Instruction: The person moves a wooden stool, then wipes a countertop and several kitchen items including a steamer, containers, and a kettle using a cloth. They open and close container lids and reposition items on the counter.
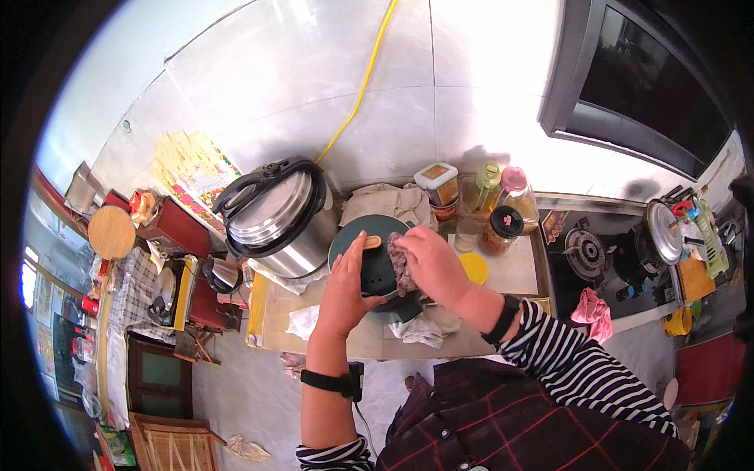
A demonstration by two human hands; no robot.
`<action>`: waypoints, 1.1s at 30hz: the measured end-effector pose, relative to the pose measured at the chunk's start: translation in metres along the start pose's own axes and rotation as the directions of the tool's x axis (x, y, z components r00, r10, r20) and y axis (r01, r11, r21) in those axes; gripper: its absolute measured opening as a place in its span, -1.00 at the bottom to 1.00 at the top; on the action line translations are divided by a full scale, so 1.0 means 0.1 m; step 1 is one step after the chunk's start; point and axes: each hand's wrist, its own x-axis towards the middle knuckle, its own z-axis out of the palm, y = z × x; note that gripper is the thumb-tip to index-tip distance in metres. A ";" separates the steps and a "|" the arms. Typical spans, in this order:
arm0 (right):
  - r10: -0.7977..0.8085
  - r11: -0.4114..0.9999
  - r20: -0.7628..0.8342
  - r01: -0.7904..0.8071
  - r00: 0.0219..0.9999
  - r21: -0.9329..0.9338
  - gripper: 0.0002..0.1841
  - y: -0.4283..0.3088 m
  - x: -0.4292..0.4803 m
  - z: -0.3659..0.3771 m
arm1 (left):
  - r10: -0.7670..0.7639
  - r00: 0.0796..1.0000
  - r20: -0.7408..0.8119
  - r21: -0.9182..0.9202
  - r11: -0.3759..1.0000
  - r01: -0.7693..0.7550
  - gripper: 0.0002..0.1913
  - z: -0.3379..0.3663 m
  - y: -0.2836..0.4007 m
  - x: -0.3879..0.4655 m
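A pot with a dark green lid (374,268) stands before me on a low table, and its lid has a light wooden handle (372,242) and small holes. My left hand (349,282) rests on the lid's left side, fingers by the handle and thumb at the near rim. In my right hand (433,259) is a bunched greyish-brown cloth (400,268), pressed on the lid's right edge. Whether the left fingers grip the lid is hard to tell.
A steel pressure cooker (283,218) stands left of the pot. To the right, a tray (543,259) holds bottles, a black-lidded jar (502,229) and a yellow lid (473,268). Beyond it lies a gas hob (559,224). White cloths (425,329) lie near the pot.
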 end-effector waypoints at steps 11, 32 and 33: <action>-0.102 0.989 0.082 0.110 0.991 -0.096 -0.85 0.03 0.03 -0.01 | 0.006 1.000 -0.011 0.019 1.000 -0.006 0.26 0.00 0.04 0.03; 0.061 0.827 0.460 -0.303 0.886 0.473 -0.55 -0.27 -0.66 -0.32 | -0.154 0.977 -0.148 -0.406 0.910 0.082 -0.10 0.43 0.48 -1.02; -0.025 0.771 0.489 -0.294 0.872 0.565 -0.46 -0.36 -0.63 -0.28 | -0.159 0.977 -0.140 -0.407 0.909 0.089 -0.08 0.52 0.54 -1.05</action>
